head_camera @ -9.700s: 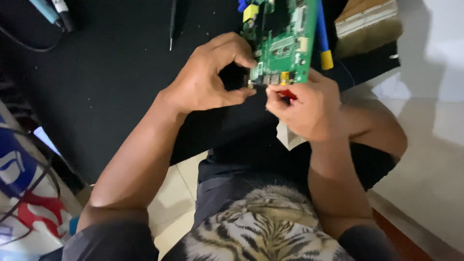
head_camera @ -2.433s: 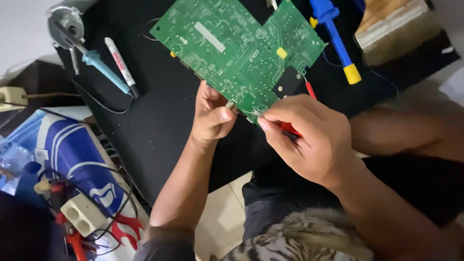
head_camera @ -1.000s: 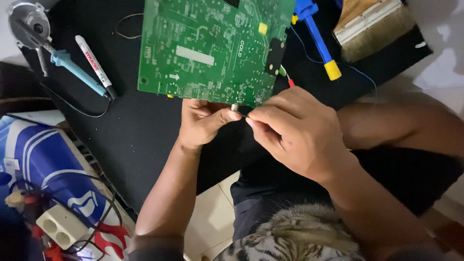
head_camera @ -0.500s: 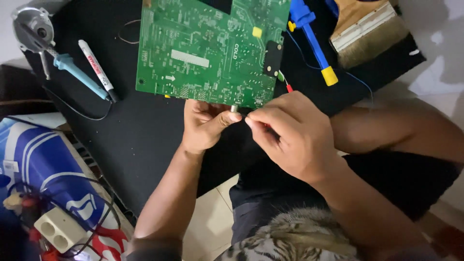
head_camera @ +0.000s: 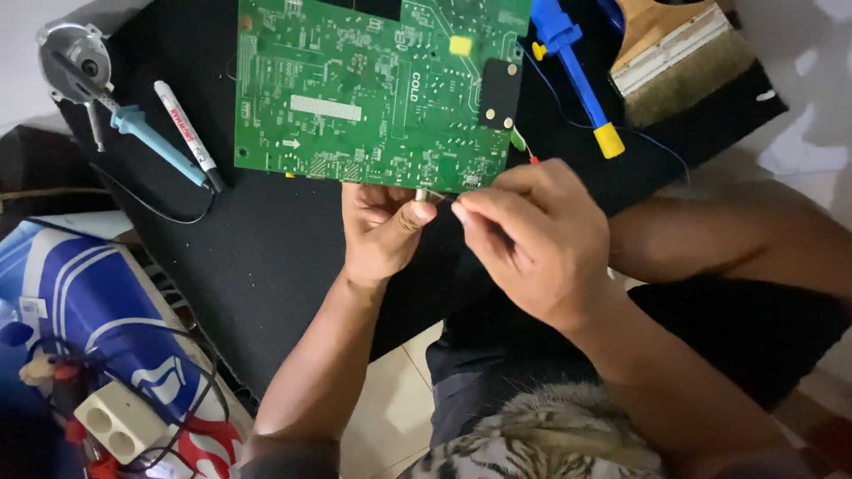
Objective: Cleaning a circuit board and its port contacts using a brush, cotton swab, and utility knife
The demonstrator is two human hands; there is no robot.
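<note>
A green circuit board (head_camera: 373,89) lies solder side up over a black mat (head_camera: 266,257). My left hand (head_camera: 382,226) grips the board's near edge, its thumb beside a small metal connector (head_camera: 422,192) that sticks out there. My right hand (head_camera: 537,239) is closed, its pinched fingertips right next to that connector. A thin red-tipped tool (head_camera: 531,156) pokes out above the right hand's knuckles; most of it is hidden inside the fist.
A blue probe with a yellow tip (head_camera: 577,80) and a wooden brush (head_camera: 683,58) lie at the back right. A blue-handled soldering iron (head_camera: 155,142), a marker pen (head_camera: 186,133) and a round metal part (head_camera: 75,62) lie left. A white plug adapter (head_camera: 120,421) sits near left.
The board has turned from tilted to nearly square with the view and sits lower in it. Both hands stay together at its near edge by the connector.
</note>
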